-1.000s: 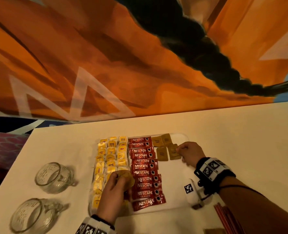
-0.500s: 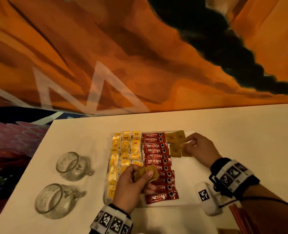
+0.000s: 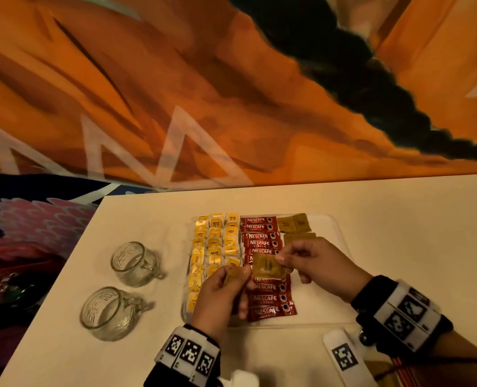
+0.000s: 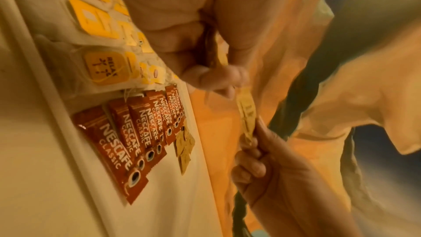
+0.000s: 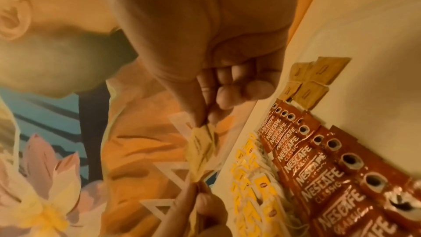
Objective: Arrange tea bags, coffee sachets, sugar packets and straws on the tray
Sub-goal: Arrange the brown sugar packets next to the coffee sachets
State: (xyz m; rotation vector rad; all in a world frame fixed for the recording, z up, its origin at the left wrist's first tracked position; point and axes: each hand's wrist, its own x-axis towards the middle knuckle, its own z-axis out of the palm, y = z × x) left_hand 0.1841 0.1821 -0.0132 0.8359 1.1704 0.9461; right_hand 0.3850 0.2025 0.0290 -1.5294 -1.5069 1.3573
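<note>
A white tray (image 3: 322, 308) holds columns of yellow tea bags (image 3: 214, 247), a row of red coffee sachets (image 3: 269, 298) and a few brown sugar packets (image 3: 293, 223) at its back right. Above the sachets, a brown sugar packet (image 3: 266, 266) is held from both sides. My left hand (image 3: 241, 275) pinches its left edge and seems to hold more packets behind its fingers. My right hand (image 3: 282, 258) pinches its right corner. The left wrist view has the packet (image 4: 246, 114) edge-on between both hands. In the right wrist view it (image 5: 200, 148) hangs from my right fingertips (image 5: 202, 120).
Two empty glass mugs (image 3: 132, 263) (image 3: 109, 311) stand on the table left of the tray. A white tagged device (image 3: 342, 356) lies near the front edge at the right, with red straws (image 3: 402, 371) beside it. An orange painted wall rises behind the table.
My right hand left the sugar packets at the tray's back and came to my left hand, where it now pinches the raised packet. The left hand rose slightly.
</note>
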